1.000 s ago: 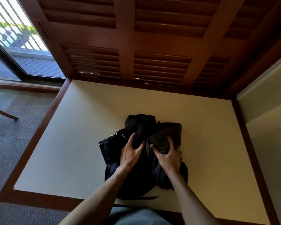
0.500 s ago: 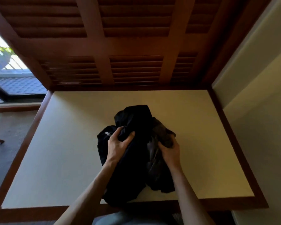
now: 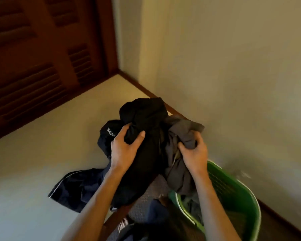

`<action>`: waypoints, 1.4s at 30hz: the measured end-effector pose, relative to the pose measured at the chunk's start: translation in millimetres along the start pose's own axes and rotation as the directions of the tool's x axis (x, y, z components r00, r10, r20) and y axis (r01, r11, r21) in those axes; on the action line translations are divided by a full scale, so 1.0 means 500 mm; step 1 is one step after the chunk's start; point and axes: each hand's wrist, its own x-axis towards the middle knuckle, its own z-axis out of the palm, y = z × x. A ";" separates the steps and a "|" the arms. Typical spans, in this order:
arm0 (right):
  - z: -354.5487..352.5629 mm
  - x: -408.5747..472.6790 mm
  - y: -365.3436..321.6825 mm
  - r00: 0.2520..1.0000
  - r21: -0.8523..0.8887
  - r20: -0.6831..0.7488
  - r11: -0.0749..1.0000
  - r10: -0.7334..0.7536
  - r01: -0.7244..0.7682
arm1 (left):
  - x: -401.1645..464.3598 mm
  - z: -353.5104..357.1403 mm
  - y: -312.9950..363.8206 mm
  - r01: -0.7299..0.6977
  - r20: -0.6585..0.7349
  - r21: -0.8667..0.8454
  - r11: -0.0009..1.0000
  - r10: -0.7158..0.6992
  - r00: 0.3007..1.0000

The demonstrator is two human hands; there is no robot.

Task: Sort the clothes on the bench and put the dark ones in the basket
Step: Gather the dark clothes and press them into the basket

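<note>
I hold a bundle of dark clothes lifted off the cream bench (image 3: 42, 153). My left hand (image 3: 123, 150) grips the black garment (image 3: 142, 119) at the bundle's middle. My right hand (image 3: 195, 153) grips a dark grey garment (image 3: 182, 131) on the bundle's right side. A navy piece with a white stripe (image 3: 75, 186) trails down from the bundle onto the bench. The green basket (image 3: 240, 197) stands on the floor at the lower right, just below my right hand, with some cloth inside it.
A cream wall (image 3: 233, 66) rises to the right of the bench. Brown louvred wooden panels (image 3: 33, 58) stand behind it. The bench's wooden rim (image 3: 163, 101) runs along the wall, and patterned carpet shows between bench and basket.
The bundle has come up off the bench and moved right toward the basket. My view has swung right, bringing the wall and the green basket into sight.
</note>
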 end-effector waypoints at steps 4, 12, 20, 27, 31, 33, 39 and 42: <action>-0.153 -0.060 0.044 0.963 -0.031 -0.261 0.996 0.067 -0.078 | -0.035 0.122 0.031 -0.010 0.181 -0.057 0.998 0.020 0.983; -0.447 -0.140 0.165 0.833 -0.085 -0.533 0.970 0.150 -0.229 | -0.126 0.330 0.172 -0.078 0.350 -0.174 0.982 0.136 0.927; -0.583 -0.192 0.359 0.821 -0.140 -0.438 0.874 0.366 -0.465 | -0.218 0.530 0.280 -0.132 0.352 -0.293 0.947 0.235 0.906; -0.624 -0.264 0.466 0.700 -0.098 -0.356 0.720 0.619 -0.687 | -0.286 0.632 0.303 -0.110 0.304 -0.401 0.910 0.245 0.921; -0.644 -0.297 0.477 0.605 0.013 -0.390 0.661 0.694 -0.751 | -0.301 0.662 0.276 -0.112 0.322 -0.407 0.906 0.258 0.911; -0.645 -0.319 0.479 0.579 0.053 -0.414 0.653 0.702 -0.755 | -0.308 0.671 0.231 -0.095 0.360 -0.368 0.925 0.236 0.902; -0.618 -0.362 0.494 0.505 0.116 -0.434 0.602 0.746 -0.790 | -0.355 0.692 -0.002 0.096 0.551 0.064 0.993 -0.115 0.827; -0.596 -0.367 0.496 0.509 0.121 -0.411 0.599 0.756 -0.792 | -0.361 0.682 -0.105 0.118 0.676 0.264 0.957 -0.271 0.685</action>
